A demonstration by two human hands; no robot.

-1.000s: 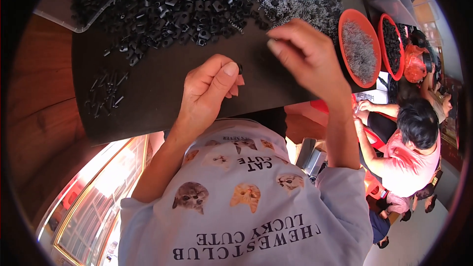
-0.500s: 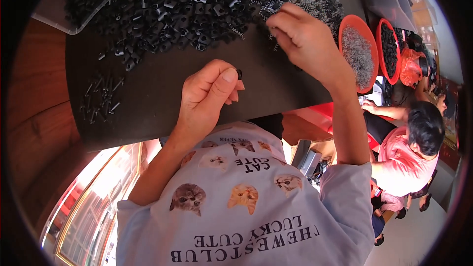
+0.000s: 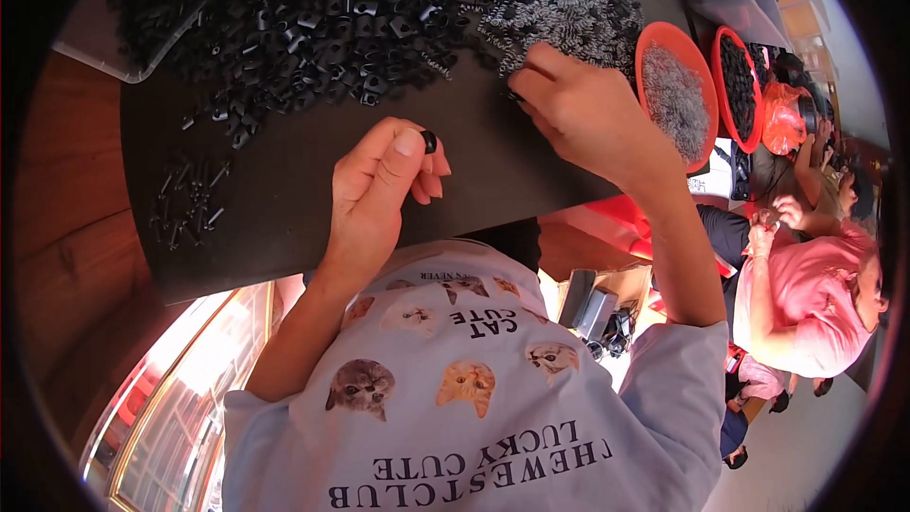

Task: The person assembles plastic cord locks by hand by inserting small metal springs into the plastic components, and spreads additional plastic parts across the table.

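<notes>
My left hand [image 3: 374, 175] is closed over the table, thumb against the curled fingers. A small black plastic part [image 3: 429, 142] pokes out between them, mostly covered. To its right, my right hand [image 3: 583, 109] is pinched at the near edge of a heap of small metal coil springs [image 3: 559, 5]. Something dark shows at its fingertips, too small to name. Beyond both hands lies a big heap of small black plastic parts [image 3: 332, 28], which runs into the springs.
Loose pins [image 3: 190, 199] lie at the table's left. A clear plastic bin [image 3: 133, 57] stands at the far left. On the right are a red bowl of springs [image 3: 706, 100] and a red bowl of black parts [image 3: 755, 123]. Beside them sits a person in pink [image 3: 806, 294].
My right hand has drawn back slightly toward me from the springs. My left hand has shifted a little left, and more of the black part shows. The person in pink has leaned back.
</notes>
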